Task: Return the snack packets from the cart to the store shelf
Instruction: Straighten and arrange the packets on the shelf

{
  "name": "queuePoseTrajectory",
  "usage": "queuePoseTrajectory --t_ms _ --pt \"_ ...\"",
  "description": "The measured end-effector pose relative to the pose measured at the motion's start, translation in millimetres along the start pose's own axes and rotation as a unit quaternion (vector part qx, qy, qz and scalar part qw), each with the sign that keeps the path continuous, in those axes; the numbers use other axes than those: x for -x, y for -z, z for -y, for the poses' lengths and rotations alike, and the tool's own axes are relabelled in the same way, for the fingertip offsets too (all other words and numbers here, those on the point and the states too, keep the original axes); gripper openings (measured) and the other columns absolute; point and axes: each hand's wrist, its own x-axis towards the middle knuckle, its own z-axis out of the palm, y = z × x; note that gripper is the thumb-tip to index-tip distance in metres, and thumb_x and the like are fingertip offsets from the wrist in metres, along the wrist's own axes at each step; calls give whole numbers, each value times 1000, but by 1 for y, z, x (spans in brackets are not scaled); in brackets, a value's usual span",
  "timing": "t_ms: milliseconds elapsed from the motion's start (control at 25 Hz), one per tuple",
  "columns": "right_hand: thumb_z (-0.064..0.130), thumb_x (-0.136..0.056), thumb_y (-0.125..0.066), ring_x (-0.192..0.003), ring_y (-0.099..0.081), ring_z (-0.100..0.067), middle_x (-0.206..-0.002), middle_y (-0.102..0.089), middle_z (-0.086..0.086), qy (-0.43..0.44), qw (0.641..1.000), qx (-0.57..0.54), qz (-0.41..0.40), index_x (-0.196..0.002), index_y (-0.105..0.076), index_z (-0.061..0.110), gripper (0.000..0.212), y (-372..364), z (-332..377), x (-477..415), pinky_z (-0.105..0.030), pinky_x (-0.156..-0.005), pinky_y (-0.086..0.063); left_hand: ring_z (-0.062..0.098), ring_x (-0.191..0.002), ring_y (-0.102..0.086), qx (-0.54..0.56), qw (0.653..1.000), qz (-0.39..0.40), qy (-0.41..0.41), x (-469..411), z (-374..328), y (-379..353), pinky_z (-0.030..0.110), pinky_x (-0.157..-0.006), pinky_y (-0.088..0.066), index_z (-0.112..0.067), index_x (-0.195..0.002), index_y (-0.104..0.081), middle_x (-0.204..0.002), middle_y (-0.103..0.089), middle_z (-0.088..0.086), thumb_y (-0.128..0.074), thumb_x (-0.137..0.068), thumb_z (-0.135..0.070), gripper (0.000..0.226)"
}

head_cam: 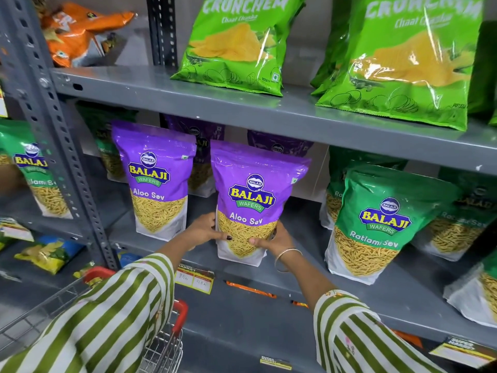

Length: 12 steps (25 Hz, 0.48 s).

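Observation:
A purple Aloo Sev packet (252,195) stands upright on the grey middle shelf (304,275), near its front edge. My left hand (203,230) grips its lower left side and my right hand (274,239) grips its lower right side, thumbs on the front. A second purple Aloo Sev packet (156,179) stands to the left, apart from the held one. The wire cart (164,345) with red corners sits at the bottom left, partly hidden by my striped sleeves; its contents are not visible.
Green Ratlami Sev packets (376,224) stand to the right, more purple ones behind. Green Crunchem bags (236,44) fill the upper shelf (269,109); orange bags (75,30) lie upper left. A grey perforated upright (61,135) stands left. A yellow price tag (195,279) hangs on the shelf edge.

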Motion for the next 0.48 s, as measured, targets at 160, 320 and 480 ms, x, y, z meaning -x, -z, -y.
queuePoseTrajectory --t_ms 160,320,480 --pt "2 -65 -78 -102 -51 -15 -124 -56 -9 -3 1000 1 -7 -129 -39 8 75 -1 -1 0 -27 -82 -47 21 -108 -57 -2 1000 -3 8 -1 -1 -1 36 -93 -47 -7 -117 -49 -124 -60 14 -71 -73 -4 50" --pt "4 -65 -78 -106 -52 -17 -129 -55 -10 -7 1000 9 -5 -128 -40 10 74 0 -2 -3 -33 -89 -47 20 -105 -57 9 1000 -14 7 2 0 -4 34 -88 -47 -11 -111 -50 -120 -61 12 -72 -73 -8 44" --pt "9 -65 -79 -121 -50 -26 -132 -52 -10 -12 999 36 16 -129 -37 12 78 2 1 -3 -38 -95 -46 25 -117 -56 -6 1000 -12 16 0 4 -3 43 -100 -47 -8 -117 -48 -128 -59 14 -75 -69 -10 55"
